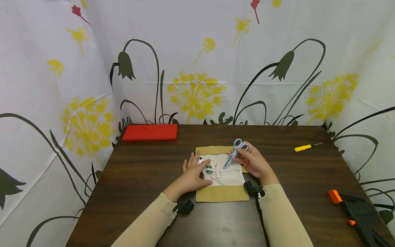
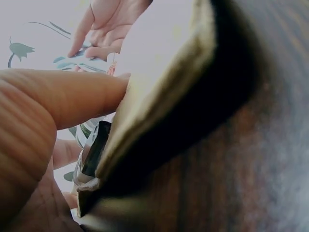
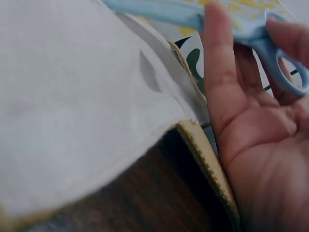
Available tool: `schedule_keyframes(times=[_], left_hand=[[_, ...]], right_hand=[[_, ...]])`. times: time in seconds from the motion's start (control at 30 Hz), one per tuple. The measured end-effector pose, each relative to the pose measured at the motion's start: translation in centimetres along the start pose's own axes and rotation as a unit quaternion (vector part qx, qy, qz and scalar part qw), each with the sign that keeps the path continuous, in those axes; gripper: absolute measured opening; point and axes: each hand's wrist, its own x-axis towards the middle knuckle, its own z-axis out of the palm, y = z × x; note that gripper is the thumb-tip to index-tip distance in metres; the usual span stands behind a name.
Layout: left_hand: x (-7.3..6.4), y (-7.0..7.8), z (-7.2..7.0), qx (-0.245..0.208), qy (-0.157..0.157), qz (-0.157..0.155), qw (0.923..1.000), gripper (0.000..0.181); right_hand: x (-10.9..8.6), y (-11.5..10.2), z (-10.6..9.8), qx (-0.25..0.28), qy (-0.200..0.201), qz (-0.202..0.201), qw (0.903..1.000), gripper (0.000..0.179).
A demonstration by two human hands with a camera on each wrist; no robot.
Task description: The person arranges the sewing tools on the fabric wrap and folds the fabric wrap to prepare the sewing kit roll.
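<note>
scissors (image 1: 235, 153) in the right hand (image 1: 253, 162), tips down on the open pouch (image 1: 222, 192)

right fingers curl around the light blue handles, blades angled down-left onto the white lining, just beside a small pink item (image 1: 217, 170) tucked in a loop. left hand (image 1: 193, 175) lies flat, fingers straight, pressing the pouch's left edge on the dark wooden table (image 1: 142, 171). red case (image 1: 150, 132) sits far left at the back, yellow screwdriver (image 1: 303, 148) well off right, black and orange clamp (image 1: 358, 212) near the right corner.
</note>
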Motion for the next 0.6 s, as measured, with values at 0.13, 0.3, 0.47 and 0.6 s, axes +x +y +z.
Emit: schedule_keyframes(times=[0.13,0.3,0.47,0.6], left_hand=[[0.06,0.08,-0.04,0.000,-0.005,0.002,1.0000,0.087],[-0.08,0.16,-0.16,0.007,-0.006,-0.003,1.0000,0.086],[-0.08,0.27,-0.19,0.011,-0.007,-0.003,0.9999,0.087],[-0.13,0.23,-0.13,0.007,-0.005,-0.002,1.0000,0.086]], right_hand=[[0.18,-0.01,0.03,-0.004,0.030,0.004,0.9995,0.008],[0.36,-0.06,0.35,-0.027,0.042,0.013,0.9987,0.029],[0.29,-0.40,0.65,-0.045,0.056,0.018,0.9973,0.041],[0.24,-0.43,0.84,-0.050,0.062,0.015,0.9968,0.039]])
